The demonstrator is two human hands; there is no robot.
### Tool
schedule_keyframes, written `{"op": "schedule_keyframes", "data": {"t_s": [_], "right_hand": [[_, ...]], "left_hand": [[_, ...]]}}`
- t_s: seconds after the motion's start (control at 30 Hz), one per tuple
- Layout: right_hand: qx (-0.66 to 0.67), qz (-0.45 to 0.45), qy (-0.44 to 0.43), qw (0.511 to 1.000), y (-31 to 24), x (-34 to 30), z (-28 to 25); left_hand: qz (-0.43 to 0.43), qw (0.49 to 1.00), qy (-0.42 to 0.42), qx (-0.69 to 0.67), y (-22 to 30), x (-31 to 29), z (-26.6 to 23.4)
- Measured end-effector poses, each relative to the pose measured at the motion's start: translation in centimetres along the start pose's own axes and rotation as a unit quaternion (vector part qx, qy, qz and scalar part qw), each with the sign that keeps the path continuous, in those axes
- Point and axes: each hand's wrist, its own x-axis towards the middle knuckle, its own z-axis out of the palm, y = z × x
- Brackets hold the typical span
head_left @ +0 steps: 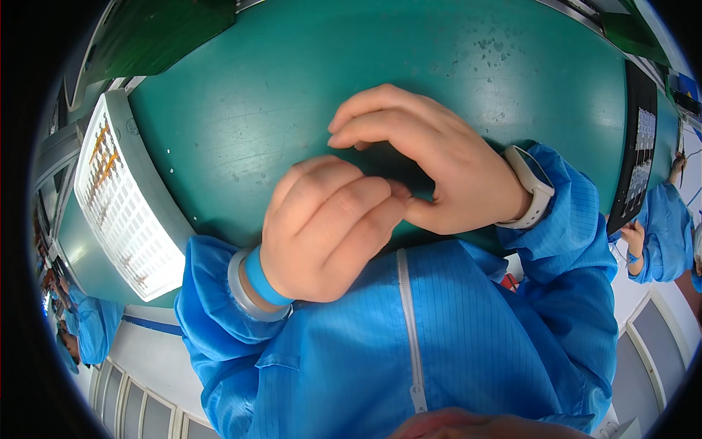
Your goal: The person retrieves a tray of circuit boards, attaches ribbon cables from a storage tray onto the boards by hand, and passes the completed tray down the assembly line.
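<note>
Green matting covers the workbench (pixel 307 88), which fills the upper half of the view. At centre, the left hand (pixel 325 234) is curled closed, its fingertips meeting the thumb of the right hand (pixel 431 157) at about three o'clock from it. The right hand arches over, fingers bent; whether anything is pinched between the two cannot be told. A white gridded tray (pixel 124 201) lies at nine o'clock, a black tray (pixel 638 146) at three o'clock.
</note>
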Motion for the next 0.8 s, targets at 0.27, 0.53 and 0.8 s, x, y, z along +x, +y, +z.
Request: {"op": "schedule_keyframes", "data": {"t_s": [0.27,0.53,0.8], "right_hand": [[0.034,0.007,-0.001,0.999,-0.1,0.0,-0.3],[0.068,0.012,-0.005,0.998,-0.3,0.0,-0.6],[0.098,0.027,-0.052,0.993,-0.4,0.0,-1.1]], "left_hand": [[-0.128,0.986,0.009,-0.104,-0.1,0.2,-0.4],[-0.181,0.969,0.032,-0.163,0.1,0.3,-0.8],[-0.167,0.942,0.017,-0.289,-0.8,-0.5,-0.9]]}}
